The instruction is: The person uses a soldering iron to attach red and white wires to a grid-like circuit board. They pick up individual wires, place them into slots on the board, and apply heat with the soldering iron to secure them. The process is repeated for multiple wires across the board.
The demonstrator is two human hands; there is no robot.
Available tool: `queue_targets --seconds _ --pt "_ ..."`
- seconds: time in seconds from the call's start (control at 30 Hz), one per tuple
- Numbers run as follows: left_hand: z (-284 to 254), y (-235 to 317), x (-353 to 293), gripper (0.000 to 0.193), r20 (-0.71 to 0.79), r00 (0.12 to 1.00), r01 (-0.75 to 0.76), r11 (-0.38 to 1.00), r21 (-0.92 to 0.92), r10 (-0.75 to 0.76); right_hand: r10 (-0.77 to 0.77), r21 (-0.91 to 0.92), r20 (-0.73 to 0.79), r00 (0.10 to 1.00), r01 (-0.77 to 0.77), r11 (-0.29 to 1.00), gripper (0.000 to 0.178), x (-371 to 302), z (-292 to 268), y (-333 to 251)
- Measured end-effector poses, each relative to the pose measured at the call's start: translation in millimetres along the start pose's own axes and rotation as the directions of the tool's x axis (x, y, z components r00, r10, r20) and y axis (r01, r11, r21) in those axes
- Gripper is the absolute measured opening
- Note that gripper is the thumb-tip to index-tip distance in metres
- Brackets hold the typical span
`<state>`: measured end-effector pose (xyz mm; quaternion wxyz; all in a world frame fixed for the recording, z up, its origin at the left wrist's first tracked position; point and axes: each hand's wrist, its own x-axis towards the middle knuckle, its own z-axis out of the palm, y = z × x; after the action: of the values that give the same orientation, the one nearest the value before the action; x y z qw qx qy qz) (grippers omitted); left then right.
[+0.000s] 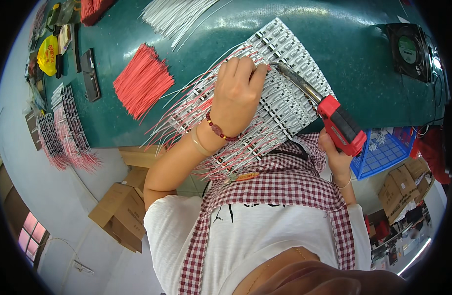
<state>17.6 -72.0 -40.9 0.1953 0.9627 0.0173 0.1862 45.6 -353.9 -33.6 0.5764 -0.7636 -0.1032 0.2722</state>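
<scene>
My left hand (238,91) is pinched over a panel of small white parts in rows (304,61), with a bit of red wire (268,68) showing at its fingertips. My right hand (335,153) grips a red and black soldering gun (341,125) by its handle. The metal barrel points up and left, and its thin tip ends beside my left fingertips, close to the panel. Many red and white wires (186,105) trail from the panel's left part, partly under my left hand and wrist. The panel's near edge reaches my checked apron (265,179).
Left of the panel lie a bundle of red wires (144,81) and a dark phone-like slab (90,74). White wires (179,17) lie at the back. Wired panels (71,130) hang over the left table edge. A small fan (409,51) stands right, above a blue basket (383,152).
</scene>
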Motion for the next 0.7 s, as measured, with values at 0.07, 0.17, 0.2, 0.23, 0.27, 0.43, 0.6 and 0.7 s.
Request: queue_targets --seconds 0.07,0.17,0.2,0.23,0.27,0.43,0.6,0.7 --pt "1 0 0 0.025 -0.005 1.0 -0.004 1.0 -0.001 0.004 0.0 0.017 -0.023 1.0 0.001 1.0 0.022 1 2 -7" --pt "1 0 0 0.021 -0.013 1.0 0.001 1.0 0.015 0.0 0.023 0.073 -0.046 0.999 -0.02 0.997 0.02 0 0 -12" --pt "1 0 1 0.02 -0.009 1.0 -0.002 1.0 0.02 0.002 -0.023 0.06 -0.043 0.999 0.025 0.998 0.025 1 0 -12" --pt "1 0 1 0.019 -0.006 1.0 -0.004 1.0 0.025 0.004 -0.069 0.048 -0.039 0.997 0.07 0.996 0.031 2 0 -10" --pt "1 0 2 0.017 -0.003 1.0 -0.006 1.0 0.03 0.006 -0.114 0.036 -0.035 0.993 0.115 0.993 0.037 2 0 -8" --pt "2 -2 5 0.016 -0.047 0.998 0.027 0.999 -0.038 -0.029 -0.126 0.05 -0.021 0.992 0.127 0.991 0.037 -1 0 -6" --pt "-5 5 4 0.02 -0.094 0.995 0.013 0.998 -0.054 -0.018 -0.076 0.101 -0.019 0.997 0.078 0.992 0.032 -6 -4 0" --pt "1 7 -2 0.023 -0.049 0.999 0.005 0.995 -0.097 -0.01 0.014 0.157 -0.025 1.0 -0.009 0.987 0.023 -10 -6 1"
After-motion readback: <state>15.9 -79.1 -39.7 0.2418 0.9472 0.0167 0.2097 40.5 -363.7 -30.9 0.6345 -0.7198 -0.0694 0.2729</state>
